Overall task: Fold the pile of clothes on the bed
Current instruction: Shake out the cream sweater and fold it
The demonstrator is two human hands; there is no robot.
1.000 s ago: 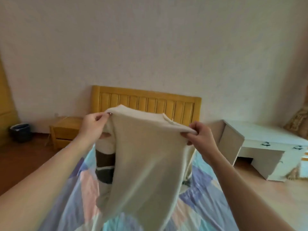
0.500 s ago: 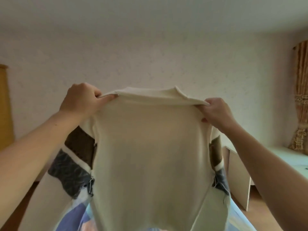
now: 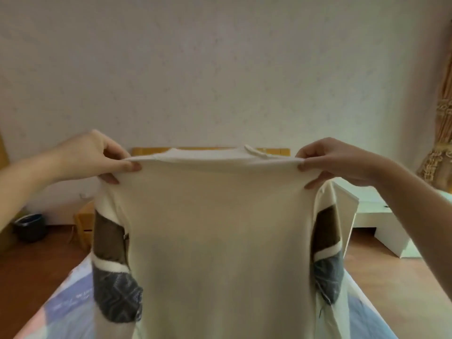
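Cream knit, a sweater (image 3: 220, 241) with brown and grey patterned bands on the sleeves, hung full-width in front of the person, held up by its shoulders over the bed (image 3: 63, 304). The left hand (image 3: 97, 155) pinched the left shoulder seam between thumb and curled fingers; the right hand (image 3: 332, 160) pinched the right shoulder the same way. Compared with a second earlier, the hands were much farther apart: then the garment drooped in a narrow bunch between them, with one sleeve tucked behind; at this moment the top edge was drawn nearly taut from hand to hand and both sleeves hung free at the sides. Half a second earlier the sweater was raised higher and the view tilted up to the wall; by this moment it had come lower, and the yellow wooden headboard (image 3: 278, 150) showed just above the collar. Judgement: the shake-out and spreading step looked finished, so the sweater was ready to be laid flat on the patchwork bedcover below, front down, for the sleeves to be folded in. No folds were made yet. The lower hem was out of view, so whether it touched the bed could not be told. Other items noted: a dark bin (image 3: 30, 227) on the floor at left, a white cabinet (image 3: 381, 223) at right, a patterned curtain (image 3: 437, 123).
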